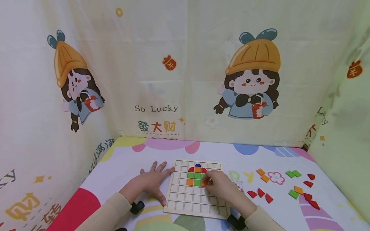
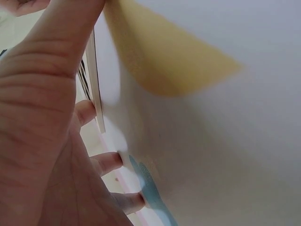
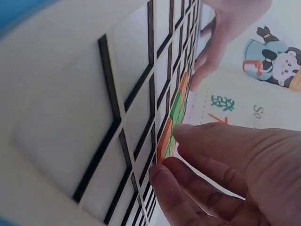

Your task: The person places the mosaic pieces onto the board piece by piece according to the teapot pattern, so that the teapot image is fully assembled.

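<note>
My left hand [image 1: 154, 182] lies spread on the table at the left side of a wooden grid board [image 1: 176, 195], thumb and forefinger against its edge. In the left wrist view, fingertips [image 2: 110, 162] rest by the board's side. My right hand [image 1: 221, 184] is over the board, pinching an orange square tile [image 3: 164, 139] between thumb and fingers at its cell. Beside it are green tiles [image 1: 197, 182] and another orange tile [image 1: 189, 182]. Above these sit red pieces [image 1: 191, 169], an orange square [image 1: 198, 169] and a blue piece [image 1: 198, 165].
Loose tiles lie right of the board: orange squares [image 1: 260, 172], green squares [image 1: 293, 194], and red quarter-round pieces [image 1: 269, 198]. A patterned cloth [image 1: 121, 160] covers the table, and printed curtains [image 1: 202, 80] stand behind and at both sides.
</note>
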A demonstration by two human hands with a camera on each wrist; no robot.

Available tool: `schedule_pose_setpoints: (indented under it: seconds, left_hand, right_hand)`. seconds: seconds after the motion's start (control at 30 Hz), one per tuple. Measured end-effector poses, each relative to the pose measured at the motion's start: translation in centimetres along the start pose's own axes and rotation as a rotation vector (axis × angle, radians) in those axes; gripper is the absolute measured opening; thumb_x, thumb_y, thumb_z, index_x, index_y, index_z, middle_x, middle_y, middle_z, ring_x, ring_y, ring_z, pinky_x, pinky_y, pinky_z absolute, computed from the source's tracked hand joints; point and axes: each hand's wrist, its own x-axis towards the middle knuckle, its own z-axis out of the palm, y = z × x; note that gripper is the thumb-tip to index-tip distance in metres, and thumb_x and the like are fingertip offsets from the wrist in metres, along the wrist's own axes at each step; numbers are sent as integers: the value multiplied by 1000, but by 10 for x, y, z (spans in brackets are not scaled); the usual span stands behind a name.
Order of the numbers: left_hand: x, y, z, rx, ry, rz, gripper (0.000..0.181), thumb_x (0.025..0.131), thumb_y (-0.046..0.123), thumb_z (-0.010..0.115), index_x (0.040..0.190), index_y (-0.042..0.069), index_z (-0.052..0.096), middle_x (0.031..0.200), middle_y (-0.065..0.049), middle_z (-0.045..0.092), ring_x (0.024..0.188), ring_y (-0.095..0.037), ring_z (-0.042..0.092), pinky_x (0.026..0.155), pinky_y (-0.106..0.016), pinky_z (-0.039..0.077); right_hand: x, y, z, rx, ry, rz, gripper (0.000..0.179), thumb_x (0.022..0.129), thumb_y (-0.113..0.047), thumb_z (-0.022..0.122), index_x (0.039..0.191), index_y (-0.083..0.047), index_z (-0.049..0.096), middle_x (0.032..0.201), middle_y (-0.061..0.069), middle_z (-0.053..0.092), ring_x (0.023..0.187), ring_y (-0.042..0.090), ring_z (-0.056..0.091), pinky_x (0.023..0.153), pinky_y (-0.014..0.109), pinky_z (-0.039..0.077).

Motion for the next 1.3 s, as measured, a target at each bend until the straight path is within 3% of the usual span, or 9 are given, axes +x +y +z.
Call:
schedule_pose_setpoints:
  seconds: [0.2,0.37,0.53,0.77,1.07,1.3]
  left_hand:
    - [-1,1,0,-1,0,-3,134,49,74,90,163,42,27,174,-11,14,156,-55,8,98,-93,19]
    - [-2,2,-1,-4,-3,-3,134,49,74,90,162,42,27,174,-10,14,156,-54,8,99,-92,18]
    - [-2,3,-1,-2,-7,3,134,50,74,90,163,42,26,174,-11,14,156,-54,8,100,-92,18]
    - [-3,4,-1,2,-3,4,134,49,74,90,163,41,27,174,-11,15,156,-54,9,99,-92,19]
    - [-6,3,-4,14,-3,-7,134,49,73,90,163,40,27,173,-12,15,155,-55,9,98,-92,21]
    - [-5,1,-3,8,-4,-1,135,49,74,90,163,41,26,174,-12,14,156,-55,8,98,-92,20]
  right_hand:
    - [-8,4,-5,21,14,4,14,86,1,78,94,-10,75,89,-1,67,78,11,57,71,27,55]
    - [-14,10,-12,9,32,75,12,88,-6,79,96,-14,76,91,-3,67,80,12,58,74,31,57]
    - [-21,24,-24,-56,76,139,14,87,-6,80,97,-16,76,93,-3,68,84,14,61,78,37,60]
    - [-43,57,-52,-209,127,140,15,87,-11,79,100,-17,76,100,0,71,84,15,62,73,39,54]
    - [-71,102,-85,-325,45,299,20,88,-14,79,107,-12,74,110,16,68,88,29,59,72,51,57]
    - [-96,141,-94,-408,-28,421,34,94,-24,74,120,-3,72,114,28,62,99,45,55,75,62,58]
